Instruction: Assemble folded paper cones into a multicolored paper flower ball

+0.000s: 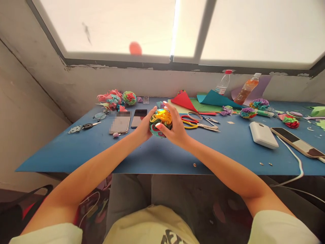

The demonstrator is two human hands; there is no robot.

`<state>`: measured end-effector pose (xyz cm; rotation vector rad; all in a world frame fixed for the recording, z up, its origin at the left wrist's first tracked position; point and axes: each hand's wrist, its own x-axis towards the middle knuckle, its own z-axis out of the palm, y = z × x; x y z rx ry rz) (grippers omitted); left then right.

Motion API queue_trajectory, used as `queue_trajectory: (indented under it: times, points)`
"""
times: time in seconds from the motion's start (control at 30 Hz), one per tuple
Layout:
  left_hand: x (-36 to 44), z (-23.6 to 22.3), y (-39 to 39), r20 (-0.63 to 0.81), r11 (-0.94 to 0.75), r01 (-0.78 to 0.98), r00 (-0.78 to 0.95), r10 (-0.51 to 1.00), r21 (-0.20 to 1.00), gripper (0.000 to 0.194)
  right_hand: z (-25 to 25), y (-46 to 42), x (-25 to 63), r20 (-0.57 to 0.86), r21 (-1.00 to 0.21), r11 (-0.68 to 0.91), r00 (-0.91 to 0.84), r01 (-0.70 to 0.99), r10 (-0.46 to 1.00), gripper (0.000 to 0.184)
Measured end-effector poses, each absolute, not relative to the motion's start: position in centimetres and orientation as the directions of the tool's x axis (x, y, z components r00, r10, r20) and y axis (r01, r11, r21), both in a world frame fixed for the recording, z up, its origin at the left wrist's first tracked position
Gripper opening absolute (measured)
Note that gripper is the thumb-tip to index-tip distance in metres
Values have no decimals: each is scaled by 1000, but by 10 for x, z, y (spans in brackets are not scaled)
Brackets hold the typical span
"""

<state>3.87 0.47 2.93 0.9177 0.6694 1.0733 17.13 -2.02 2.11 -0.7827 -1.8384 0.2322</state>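
Observation:
A round paper flower ball point(161, 118), yellow on top with dark green, red and teal ruffles, is held above the front half of the blue table point(76, 154). My left hand point(146, 126) cups its left side, its fingers partly hidden behind the ball. Around the right side curls my right hand point(176, 127), thumb across the front and fingers over the top. Just right of my hands lie yellow-handled scissors point(203, 126) and red-handled scissors point(189, 119). A dark phone point(139, 118) lies to the left of the ball.
Coloured paper sheets point(215, 99) lie at the back, before two bottles point(222, 84). Finished paper flowers point(129, 98) sit back left, others point(248, 112) at right. A white power bank point(263, 135), a phone point(297, 141) and a cable point(296, 157) lie right; keys point(87, 125) and glasses point(100, 116) left.

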Motion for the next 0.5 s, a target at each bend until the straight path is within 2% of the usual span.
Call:
queue_trajectory:
  times: [0.1,0.2,0.33,0.5]
  points:
    - [42,24,2,-12,207,-514,356,934,832,31,21,-23,170,798,-394,788,-250,473,549,48]
    - [44,22,2,-48,264,-526,388,920,808,35,20,-20,174,792,-432,792,-239,431,562,37]
    - [45,21,1,-48,282,-519,418,907,807,42,19,-14,181,733,-554,731,-182,399,655,43]
    - [44,15,5,-87,257,-490,343,935,833,38,19,-17,180,721,-496,733,-250,464,646,51]
